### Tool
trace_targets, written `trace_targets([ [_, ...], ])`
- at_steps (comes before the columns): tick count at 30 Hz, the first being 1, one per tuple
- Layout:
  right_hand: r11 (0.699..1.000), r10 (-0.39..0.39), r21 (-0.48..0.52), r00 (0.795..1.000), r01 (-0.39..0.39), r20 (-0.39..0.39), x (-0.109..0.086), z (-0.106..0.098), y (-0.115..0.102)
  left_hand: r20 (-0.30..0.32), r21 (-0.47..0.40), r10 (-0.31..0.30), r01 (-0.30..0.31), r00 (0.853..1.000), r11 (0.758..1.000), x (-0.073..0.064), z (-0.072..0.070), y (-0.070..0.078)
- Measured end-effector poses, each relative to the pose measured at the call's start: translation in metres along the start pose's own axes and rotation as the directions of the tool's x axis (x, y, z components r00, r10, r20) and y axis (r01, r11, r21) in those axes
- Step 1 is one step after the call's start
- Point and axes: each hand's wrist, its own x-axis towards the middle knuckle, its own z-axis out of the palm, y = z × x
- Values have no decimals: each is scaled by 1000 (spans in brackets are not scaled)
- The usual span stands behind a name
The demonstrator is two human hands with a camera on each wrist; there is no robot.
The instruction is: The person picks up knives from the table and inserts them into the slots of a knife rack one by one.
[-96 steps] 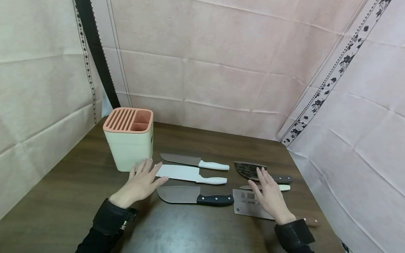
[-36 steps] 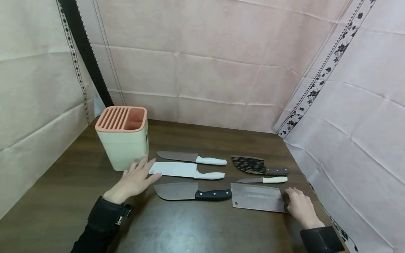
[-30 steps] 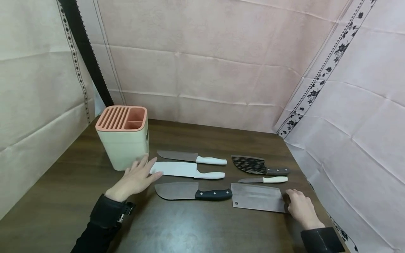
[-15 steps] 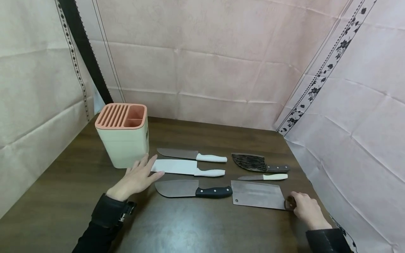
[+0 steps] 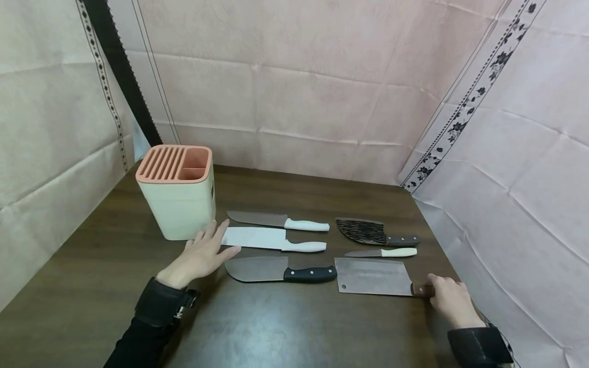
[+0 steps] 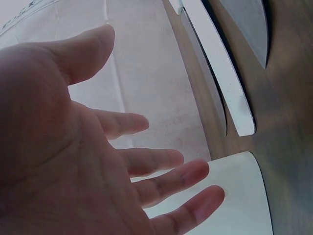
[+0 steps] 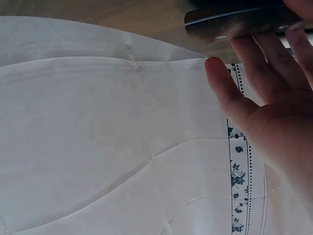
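We are resting our left hand [image 5: 202, 254] flat on the table [image 5: 276, 332], fingers straight and holding nothing, just beside the knife block [image 5: 176, 191], perhaps steadying ourselves. Our right hand [image 5: 448, 301] is touching the wooden handle of the cleaver [image 5: 374, 276], which is lying flat at the table's right edge; whether the fingers [image 7: 266, 46] are gripping it, we cannot tell. The other knives are lying in rows, handles pointing right for easy reach.
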Motion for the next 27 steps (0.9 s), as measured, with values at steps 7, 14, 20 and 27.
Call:
trace_targets([
  [7,1000,-27,-6,1000,27,14,9,-15,8,-14,25,18,-18,1000,1000,4,-8,3],
  [14,998,-64,-9,997,64,-31,21,-42,9,-15,14,14,-14,1000,1000,3,-12,3],
  [20,993,-115,-35,993,114,-39,28,-73,3,-11,10,17,-17,1000,1000,3,-10,2],
  [27,981,-189,-51,982,187,-31,30,-112,-7,-11,6,31,-31,999,1000,1,-8,2],
])
